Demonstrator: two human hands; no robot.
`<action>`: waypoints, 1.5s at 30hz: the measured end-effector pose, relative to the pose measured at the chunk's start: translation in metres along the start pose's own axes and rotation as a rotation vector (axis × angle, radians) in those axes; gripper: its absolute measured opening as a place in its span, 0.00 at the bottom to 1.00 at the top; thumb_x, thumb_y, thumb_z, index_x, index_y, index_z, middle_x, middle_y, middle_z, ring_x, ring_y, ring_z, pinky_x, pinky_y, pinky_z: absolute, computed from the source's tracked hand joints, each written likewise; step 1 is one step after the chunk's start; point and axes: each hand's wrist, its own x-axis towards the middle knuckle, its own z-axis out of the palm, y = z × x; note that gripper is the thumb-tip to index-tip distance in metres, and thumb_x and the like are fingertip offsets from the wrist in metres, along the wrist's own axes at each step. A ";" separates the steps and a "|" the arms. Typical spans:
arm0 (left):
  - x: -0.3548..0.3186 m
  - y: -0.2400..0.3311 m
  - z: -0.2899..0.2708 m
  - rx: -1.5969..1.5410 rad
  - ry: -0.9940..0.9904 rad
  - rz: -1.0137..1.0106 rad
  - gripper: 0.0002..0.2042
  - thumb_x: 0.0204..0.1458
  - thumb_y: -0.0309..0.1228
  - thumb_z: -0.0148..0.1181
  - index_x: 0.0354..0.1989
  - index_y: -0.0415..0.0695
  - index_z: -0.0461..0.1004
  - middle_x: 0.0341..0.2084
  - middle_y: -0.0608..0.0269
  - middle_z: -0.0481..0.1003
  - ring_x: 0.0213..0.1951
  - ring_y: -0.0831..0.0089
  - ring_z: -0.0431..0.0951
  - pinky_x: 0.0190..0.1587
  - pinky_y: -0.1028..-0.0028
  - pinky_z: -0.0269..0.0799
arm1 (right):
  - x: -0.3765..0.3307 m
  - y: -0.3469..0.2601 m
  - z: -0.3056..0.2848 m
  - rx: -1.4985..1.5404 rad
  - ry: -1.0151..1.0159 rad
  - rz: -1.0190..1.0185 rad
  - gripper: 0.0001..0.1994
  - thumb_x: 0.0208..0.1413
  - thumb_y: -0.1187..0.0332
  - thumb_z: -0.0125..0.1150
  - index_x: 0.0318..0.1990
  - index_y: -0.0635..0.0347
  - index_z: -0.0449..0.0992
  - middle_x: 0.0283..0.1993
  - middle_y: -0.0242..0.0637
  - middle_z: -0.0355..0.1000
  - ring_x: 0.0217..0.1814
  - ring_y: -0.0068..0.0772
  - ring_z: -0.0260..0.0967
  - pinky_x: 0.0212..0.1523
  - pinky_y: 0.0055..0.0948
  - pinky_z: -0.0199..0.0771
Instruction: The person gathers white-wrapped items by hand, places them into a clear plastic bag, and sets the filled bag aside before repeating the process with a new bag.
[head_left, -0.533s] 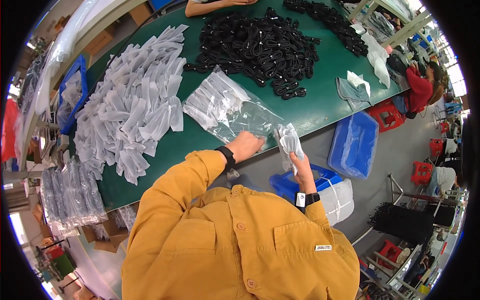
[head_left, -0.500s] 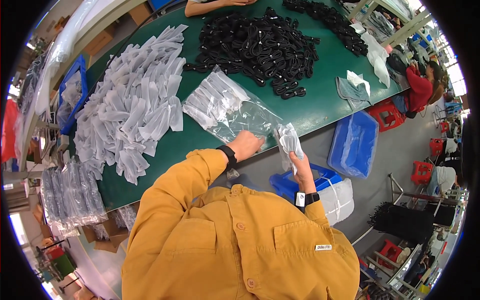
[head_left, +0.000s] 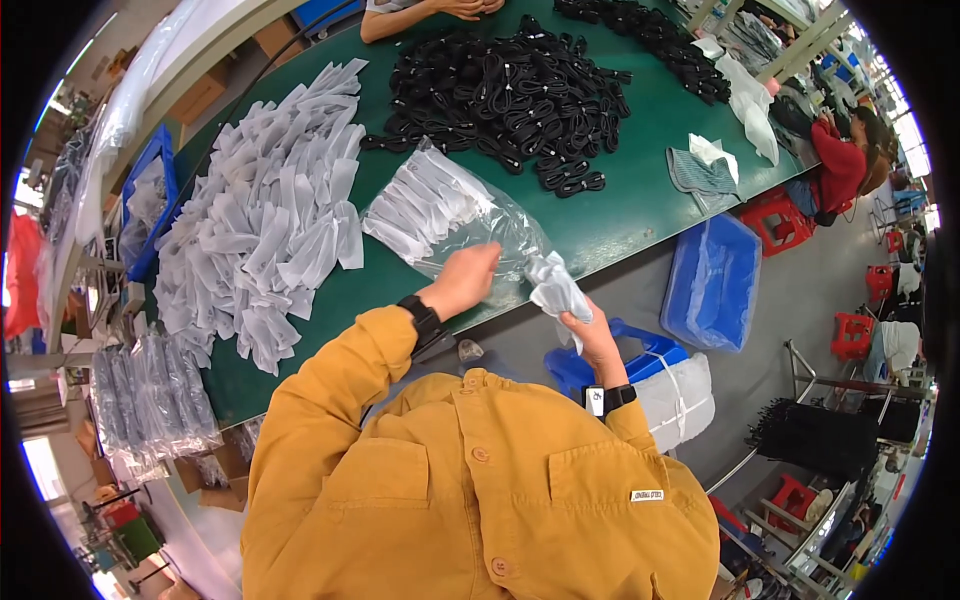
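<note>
A large clear plastic bag [head_left: 510,228] lies on the green table, its far part filled with a row of whitish-grey packets [head_left: 425,200]. My left hand [head_left: 466,278] is closed at the near side of the bag and seems to grip its edge; the fingertips are hidden. In my right hand [head_left: 593,335] is a bundle of packets [head_left: 557,288], fingers wrapped round its lower end. The bundle's upper end is at the bag's mouth; whether it is inside is hard to make out.
Left of the bag spreads a large pile of loose grey packets [head_left: 265,210]. Coiled black cables [head_left: 505,90] are heaped beyond it, near another person's hands [head_left: 470,8]. A cloth [head_left: 700,175] lies at the right. Below the table edge stands a blue bin [head_left: 712,285].
My right hand has brought the bundle leftward to the bag's mouth. My left hand has shifted left and away from me, along the bag's near side.
</note>
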 end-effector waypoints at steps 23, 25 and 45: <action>-0.028 0.026 -0.069 -0.553 0.578 -0.361 0.03 0.52 0.21 0.58 0.35 0.37 0.72 0.28 0.62 0.73 0.28 0.78 0.71 0.34 0.78 0.68 | 0.117 -0.016 0.138 0.106 -0.341 0.212 0.30 0.51 0.56 0.68 0.56 0.68 0.68 0.44 0.37 0.75 0.44 0.31 0.73 0.46 0.30 0.73; -0.028 0.021 -0.075 -0.579 0.600 -0.396 0.03 0.52 0.21 0.57 0.35 0.37 0.72 0.28 0.62 0.73 0.28 0.77 0.72 0.34 0.78 0.69 | 0.126 -0.013 0.148 -0.287 -0.269 -0.104 0.30 0.52 0.58 0.67 0.58 0.69 0.67 0.45 0.38 0.75 0.44 0.31 0.73 0.46 0.30 0.73; -0.046 0.025 -0.078 -0.662 0.286 -0.254 0.05 0.50 0.20 0.58 0.34 0.39 0.72 0.29 0.60 0.72 0.30 0.70 0.73 0.34 0.73 0.69 | 0.158 0.035 0.210 -1.436 0.014 -0.606 0.31 0.46 0.66 0.61 0.59 0.70 0.61 0.51 0.55 0.62 0.52 0.53 0.63 0.43 0.39 0.71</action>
